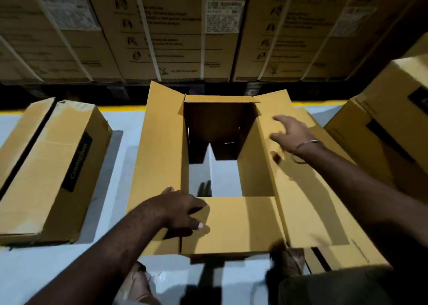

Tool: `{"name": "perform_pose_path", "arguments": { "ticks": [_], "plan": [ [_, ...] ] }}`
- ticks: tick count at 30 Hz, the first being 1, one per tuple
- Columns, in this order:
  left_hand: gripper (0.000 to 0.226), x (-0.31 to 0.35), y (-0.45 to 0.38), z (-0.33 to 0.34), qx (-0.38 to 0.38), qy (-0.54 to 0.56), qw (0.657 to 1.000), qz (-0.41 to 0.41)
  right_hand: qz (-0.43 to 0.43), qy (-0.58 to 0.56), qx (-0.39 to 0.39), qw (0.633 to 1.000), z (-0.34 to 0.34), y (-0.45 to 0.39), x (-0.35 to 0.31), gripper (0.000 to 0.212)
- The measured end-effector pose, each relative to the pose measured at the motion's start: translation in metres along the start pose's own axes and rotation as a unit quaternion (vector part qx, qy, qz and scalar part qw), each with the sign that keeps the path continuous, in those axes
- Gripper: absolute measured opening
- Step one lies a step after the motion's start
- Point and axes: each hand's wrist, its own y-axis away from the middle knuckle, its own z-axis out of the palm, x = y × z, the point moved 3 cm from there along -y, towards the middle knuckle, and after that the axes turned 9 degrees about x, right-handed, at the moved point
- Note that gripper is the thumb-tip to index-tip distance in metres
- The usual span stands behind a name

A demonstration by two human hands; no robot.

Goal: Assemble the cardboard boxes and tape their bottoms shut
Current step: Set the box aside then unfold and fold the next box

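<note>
My left hand [179, 208] lies flat on the near flap [234, 223] of the open box [159, 156] standing on the pale floor [27, 272], fingers relaxed, gripping nothing. Further out, my right hand [293, 134] presses the right flap [298, 195] with spread fingers. 2 more boxes flank it, left one [51, 168] and right one [382, 128], with strapped cartons [166, 33] stacked behind.

The floor [58, 270] is smooth and pale grey-white, with hard-edged shadows falling across it. A yellow line [120, 108] runs along its far edge. Beyond the line stands a row of tall brown cartons [166, 31], side by side like a wall, bound with white straps [148, 33]. They carry printed "CAUTION" text, handling pictograms and white labels [224, 16]. Under them lies a dark band, likely pallets [111, 91], too dim to tell. The light is dim and warm.
</note>
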Motion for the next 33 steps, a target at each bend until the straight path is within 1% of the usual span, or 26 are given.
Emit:
{"name": "perform_pose_path", "arguments": {
  "ticks": [2, 4, 6, 7, 8, 10, 11, 12, 14, 15, 16, 17, 19, 21, 23, 24, 25, 26, 27, 28, 29, 31, 33],
  "plan": [
    [0.057, 0.003, 0.002, 0.0, 0.004, -0.02, 1.0, 0.008, 0.11, -0.012, -0.035, 0.993, -0.023, 0.029, 0.046, 0.075],
    [0.059, 0.007, 0.003, -0.001, 0.015, -0.031, 0.999, 0.012, 0.227, -0.028, -0.106, 0.968, -0.037, 0.066, 0.08, 0.085],
    [0.06, 0.009, 0.002, -0.004, 0.027, -0.027, 0.999, 0.015, 0.303, -0.052, -0.185, 0.934, -0.041, 0.099, 0.097, 0.089],
    [0.059, 0.009, 0.002, -0.005, 0.03, -0.014, 0.999, 0.016, 0.322, -0.076, -0.216, 0.919, -0.042, 0.112, 0.097, 0.087],
    [0.057, 0.009, 0.001, -0.007, 0.032, 0.008, 0.999, 0.013, 0.328, -0.099, -0.229, 0.911, -0.042, 0.12, 0.095, 0.083],
    [0.057, 0.009, -0.001, -0.016, 0.065, 0.061, 0.996, 0.002, 0.309, -0.114, -0.206, 0.922, -0.045, 0.12, 0.086, 0.075],
    [0.058, 0.009, -0.004, -0.026, 0.107, 0.078, 0.991, -0.012, 0.293, -0.103, -0.192, 0.931, -0.047, 0.115, 0.081, 0.072],
    [0.058, 0.009, -0.01, -0.039, 0.17, 0.081, 0.982, -0.032, 0.273, -0.085, -0.182, 0.941, -0.048, 0.111, 0.076, 0.069],
    [0.055, 0.011, -0.03, -0.076, 0.311, 0.067, 0.946, -0.056, 0.233, -0.034, -0.185, 0.954, -0.049, 0.101, 0.067, 0.058],
    [0.056, 0.011, -0.043, -0.095, 0.362, 0.065, 0.928, -0.062, 0.22, -0.015, -0.197, 0.955, -0.049, 0.098, 0.065, 0.053],
    [0.062, 0.01, -0.062, -0.115, 0.391, 0.064, 0.915, -0.068, 0.214, -0.002, -0.207, 0.955, -0.049, 0.094, 0.064, 0.05],
    [0.072, 0.009, -0.083, -0.133, 0.403, 0.059, 0.91, -0.079, 0.212, 0.004, -0.215, 0.953, -0.049, 0.091, 0.065, 0.049],
    [0.098, 0.006, -0.126, -0.166, 0.39, 0.027, 0.914, -0.11, 0.205, 0.009, -0.221, 0.953, -0.051, 0.086, 0.066, 0.051],
    [0.124, 0.0, -0.161, -0.186, 0.35, -0.031, 0.926, -0.137, 0.191, 0.021, -0.23, 0.954, -0.052, 0.083, 0.067, 0.056],
    [0.14, -0.003, -0.188, -0.192, 0.3, -0.072, 0.941, -0.142, 0.178, 0.028, -0.241, 0.954, -0.055, 0.081, 0.067, 0.06],
    [0.143, -0.004, -0.198, -0.188, 0.277, -0.086, 0.947, -0.136, 0.171, 0.034, -0.25, 0.953, -0.055, 0.082, 0.066, 0.064],
    [0.143, -0.003, -0.205, -0.181, 0.253, -0.099, 0.954, -0.126, 0.158, 0.042, -0.263, 0.951, -0.056, 0.083, 0.063, 0.073],
    [0.142, -0.002, -0.211, -0.172, 0.229, -0.109, 0.961, -0.115, 0.149, 0.038, -0.28, 0.948, -0.054, 0.085, 0.058, 0.092],
    [0.14, -0.002, -0.215, -0.16, 0.209, -0.114, 0.965, -0.106, 0.146, 0.023, -0.295, 0.944, -0.05, 0.09, 0.051, 0.119],
    [0.14, -0.003, -0.217, -0.148, 0.195, -0.111, 0.969, -0.103, 0.14, 0.016, -0.303, 0.943, -0.044, 0.096, 0.042, 0.141],
    [0.143, -0.005, -0.217, -0.137, 0.181, -0.1, 0.973, -0.105, 0.125, 0.028, -0.297, 0.946, -0.04, 0.106, 0.031, 0.152],
    [0.15, -0.013, -0.218, -0.12, 0.149, -0.077, 0.98, -0.11, 0.076, 0.097, -0.251, 0.96, -0.03, 0.122, 0.01, 0.158],
    [0.154, -0.018, -0.219, -0.112, 0.133, -0.08, 0.982, -0.106, 0.015, 0.179, -0.173, 0.968, -0.019, 0.134, -0.006, 0.163]
  ]
}}
